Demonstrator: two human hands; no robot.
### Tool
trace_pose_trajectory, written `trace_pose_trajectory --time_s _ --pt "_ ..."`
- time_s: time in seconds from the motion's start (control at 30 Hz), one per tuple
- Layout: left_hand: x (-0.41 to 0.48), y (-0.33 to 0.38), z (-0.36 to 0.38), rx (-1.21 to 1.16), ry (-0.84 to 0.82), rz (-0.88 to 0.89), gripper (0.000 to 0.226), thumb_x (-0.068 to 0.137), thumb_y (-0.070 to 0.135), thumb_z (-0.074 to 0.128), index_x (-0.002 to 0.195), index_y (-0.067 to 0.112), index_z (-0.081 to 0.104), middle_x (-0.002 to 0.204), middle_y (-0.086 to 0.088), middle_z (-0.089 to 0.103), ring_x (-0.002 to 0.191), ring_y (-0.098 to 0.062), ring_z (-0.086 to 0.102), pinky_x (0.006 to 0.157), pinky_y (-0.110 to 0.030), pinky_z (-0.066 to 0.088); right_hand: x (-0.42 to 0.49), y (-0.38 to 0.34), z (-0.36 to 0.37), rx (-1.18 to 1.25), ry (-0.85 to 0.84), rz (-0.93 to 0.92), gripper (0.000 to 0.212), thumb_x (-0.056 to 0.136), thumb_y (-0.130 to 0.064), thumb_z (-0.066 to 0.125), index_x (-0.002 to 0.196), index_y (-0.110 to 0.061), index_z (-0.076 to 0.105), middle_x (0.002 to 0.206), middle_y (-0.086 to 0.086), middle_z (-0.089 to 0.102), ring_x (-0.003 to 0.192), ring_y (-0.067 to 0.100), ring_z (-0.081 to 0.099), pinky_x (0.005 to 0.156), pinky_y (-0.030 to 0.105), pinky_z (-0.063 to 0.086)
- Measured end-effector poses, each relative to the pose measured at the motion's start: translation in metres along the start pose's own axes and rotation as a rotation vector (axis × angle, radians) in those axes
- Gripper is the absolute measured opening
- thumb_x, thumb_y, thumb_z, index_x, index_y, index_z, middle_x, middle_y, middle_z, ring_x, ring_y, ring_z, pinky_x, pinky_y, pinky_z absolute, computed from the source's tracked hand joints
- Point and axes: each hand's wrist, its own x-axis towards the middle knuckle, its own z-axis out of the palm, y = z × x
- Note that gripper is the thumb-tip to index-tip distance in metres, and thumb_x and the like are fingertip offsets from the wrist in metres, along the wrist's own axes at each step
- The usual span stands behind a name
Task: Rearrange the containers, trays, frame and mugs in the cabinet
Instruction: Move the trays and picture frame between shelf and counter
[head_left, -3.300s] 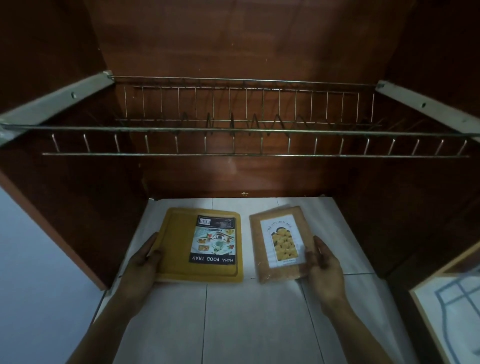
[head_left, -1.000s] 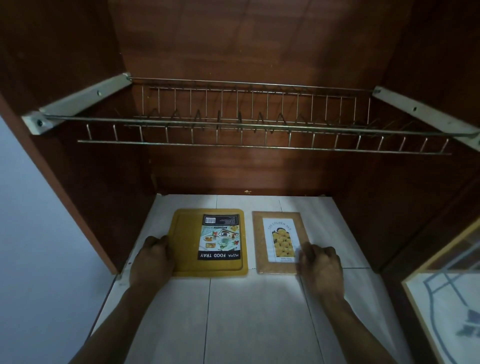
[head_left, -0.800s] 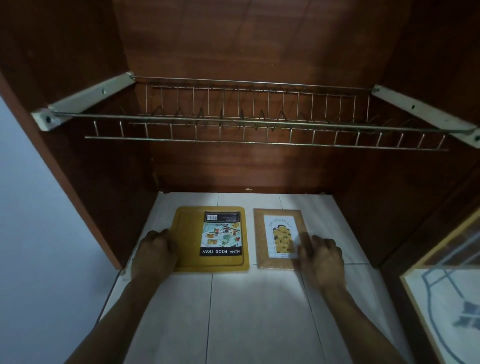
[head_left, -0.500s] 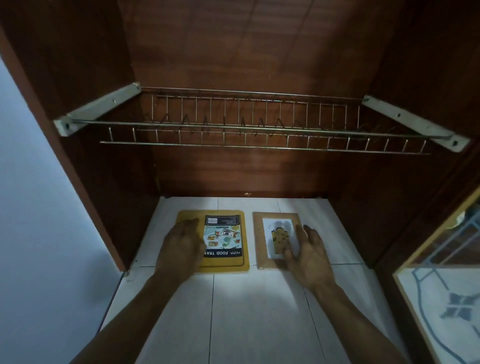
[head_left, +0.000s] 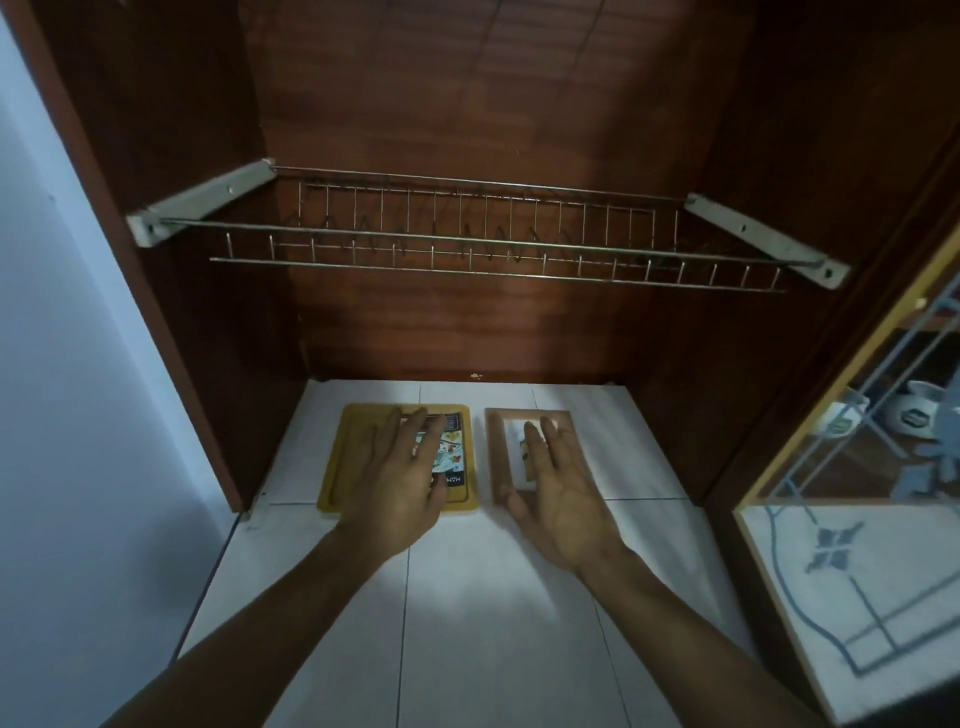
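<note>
A yellow food tray (head_left: 347, 462) with a printed label lies flat on the white tiled cabinet floor (head_left: 498, 597), left of centre. Right beside it lies a brown wooden picture frame (head_left: 497, 452) with a yellow picture. My left hand (head_left: 402, 478) is spread flat over the tray, fingers straight, covering most of the label. My right hand (head_left: 558, 486) is spread flat over the frame, fingers straight, hiding most of the picture. Whether the palms press down or hover I cannot tell.
A wire dish rack (head_left: 483, 244) on grey brackets spans the cabinet above the hands. Dark wooden walls close in left, right and behind. An open glass door (head_left: 852, 571) with a pale frame stands at the right; white mugs (head_left: 914, 415) show through it.
Both hands left the outer edges of the tray and the frame and moved inward on top of them, fingers now straight. The view pulled back and tilted.
</note>
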Motion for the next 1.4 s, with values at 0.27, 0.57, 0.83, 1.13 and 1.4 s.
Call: trace_pose_trajectory --time_s 0.27,0.57,0.83,1.13,1.4 --pt "-0.033 0.037 -0.020 -0.062 0.108 0.102 0.066 0.076 0.030 0.064 0.136 0.011 0.043 0.134 -0.019 0.055 0.122 -0.040 0.053 0.097 -0.056 0.046 -0.039 -0.009 -0.015 0.026 -0.030 -0.130 0.076 0.100 -0.048 0.040 0.157 -0.018 0.000 0.164 0.002 -0.007 0.151 0.020 -0.009 0.110 0.024 -0.010" --pt "-0.069 0.053 -0.046 -0.110 0.101 0.120 0.069 0.075 0.022 0.073 0.137 0.009 0.047 0.140 -0.017 0.050 0.127 -0.037 0.048 0.099 -0.055 0.045 -0.091 -0.019 -0.037 0.105 -0.002 -0.160 0.073 0.100 -0.045 0.043 0.156 -0.024 0.001 0.163 -0.006 -0.008 0.148 0.008 -0.012 0.117 0.025 0.004" --pt "-0.106 0.055 -0.079 -0.070 0.063 0.112 0.066 0.080 0.031 0.062 0.140 0.009 0.044 0.144 -0.016 0.045 0.135 -0.038 0.039 0.105 -0.060 0.036 -0.129 -0.038 -0.040 0.041 0.051 -0.149 0.077 0.098 -0.047 0.047 0.156 -0.022 0.003 0.163 -0.003 -0.008 0.149 0.013 -0.011 0.121 0.032 0.003" --pt "-0.148 0.077 -0.109 -0.135 0.033 0.090 0.073 0.088 0.037 0.062 0.150 0.021 0.028 0.158 -0.005 0.023 0.146 -0.026 0.018 0.118 -0.047 0.018 -0.172 -0.045 -0.062 -0.001 0.083 -0.136 0.075 0.091 -0.050 0.046 0.155 -0.018 0.021 0.163 0.005 0.015 0.150 0.025 0.015 0.120 0.041 0.018" --pt "-0.168 0.105 -0.124 -0.058 0.097 0.114 0.071 0.072 0.038 0.067 0.135 0.014 0.048 0.137 -0.015 0.053 0.124 -0.038 0.053 0.098 -0.056 0.040 -0.203 -0.032 -0.089 -0.018 0.104 -0.178 0.073 0.089 -0.054 0.036 0.153 -0.019 0.027 0.162 0.002 0.020 0.150 0.022 0.016 0.121 0.047 0.016"
